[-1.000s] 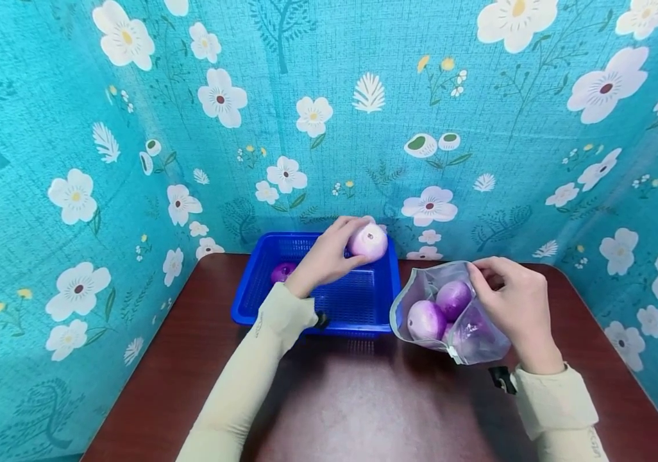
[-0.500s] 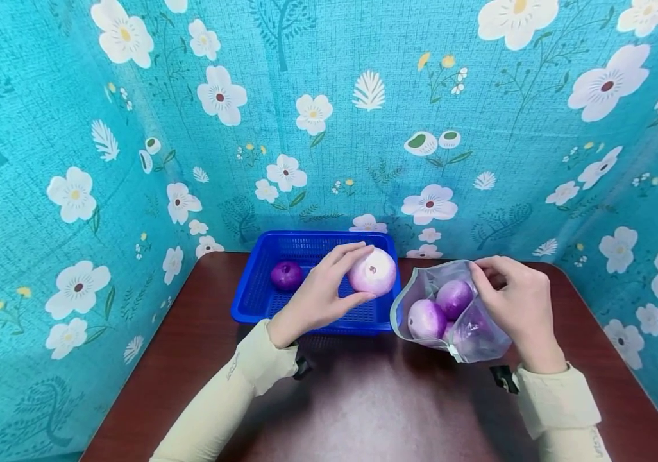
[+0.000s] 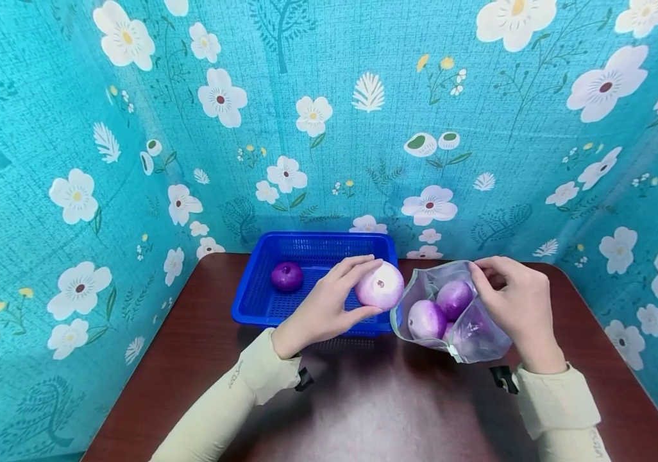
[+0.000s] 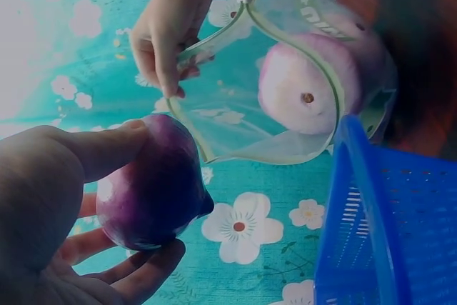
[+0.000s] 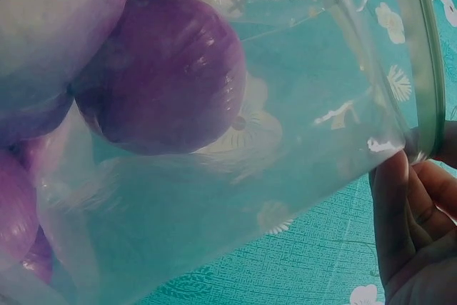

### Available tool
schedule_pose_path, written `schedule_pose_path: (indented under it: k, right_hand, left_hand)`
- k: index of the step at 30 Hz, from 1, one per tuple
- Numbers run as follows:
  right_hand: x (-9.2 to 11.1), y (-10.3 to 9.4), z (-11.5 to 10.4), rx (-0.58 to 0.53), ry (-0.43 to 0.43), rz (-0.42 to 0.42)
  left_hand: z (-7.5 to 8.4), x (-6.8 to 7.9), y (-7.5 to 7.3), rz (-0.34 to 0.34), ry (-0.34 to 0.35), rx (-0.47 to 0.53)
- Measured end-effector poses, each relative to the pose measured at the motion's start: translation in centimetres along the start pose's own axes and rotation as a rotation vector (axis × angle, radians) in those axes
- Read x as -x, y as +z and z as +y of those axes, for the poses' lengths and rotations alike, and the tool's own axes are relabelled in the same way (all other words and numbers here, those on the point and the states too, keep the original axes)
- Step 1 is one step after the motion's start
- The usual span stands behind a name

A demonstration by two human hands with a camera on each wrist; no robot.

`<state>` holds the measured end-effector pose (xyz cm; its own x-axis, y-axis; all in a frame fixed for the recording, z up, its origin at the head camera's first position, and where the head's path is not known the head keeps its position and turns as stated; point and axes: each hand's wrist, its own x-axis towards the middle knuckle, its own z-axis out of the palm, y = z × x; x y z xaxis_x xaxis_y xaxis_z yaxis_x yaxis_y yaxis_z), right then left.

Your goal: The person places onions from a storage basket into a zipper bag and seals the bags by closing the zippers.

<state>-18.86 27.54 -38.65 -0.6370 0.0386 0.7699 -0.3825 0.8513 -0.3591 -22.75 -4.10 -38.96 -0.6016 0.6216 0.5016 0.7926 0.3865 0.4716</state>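
Observation:
My left hand grips a purple-and-white onion by its sides, fingers over the top and thumb below. The onion is held over the basket's right edge, close to the mouth of a clear zip bag. My right hand pinches the bag's rim at its upper right corner, and the mouth gapes. Several onions lie inside the bag; a pale one shows at the opening in the left wrist view, and a dark purple one through the plastic in the right wrist view.
A blue slotted basket stands left of the bag, near the table's back edge. One dark purple onion sits in its left part. The brown table meets a blue flowered cloth behind and at both sides.
My left hand has brought the onion from the basket's back right toward me and to the right, near the bag's mouth. The right hand and bag have hardly moved.

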Motion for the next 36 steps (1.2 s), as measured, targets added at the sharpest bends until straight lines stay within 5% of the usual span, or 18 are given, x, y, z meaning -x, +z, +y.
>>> schedule_pose_path:
  k: [23, 36]
  right_hand:
    - [0.1, 0.2, 0.1, 0.007, 0.013, -0.022]
    - [0.0, 0.3, -0.2, 0.002, 0.039, -0.032]
  left_hand:
    - [-0.2, -0.8, 5.6, -0.113, 0.035, -0.027]
    - [-0.2, -2.1, 6.7, -0.074, 0.049, 0.003]
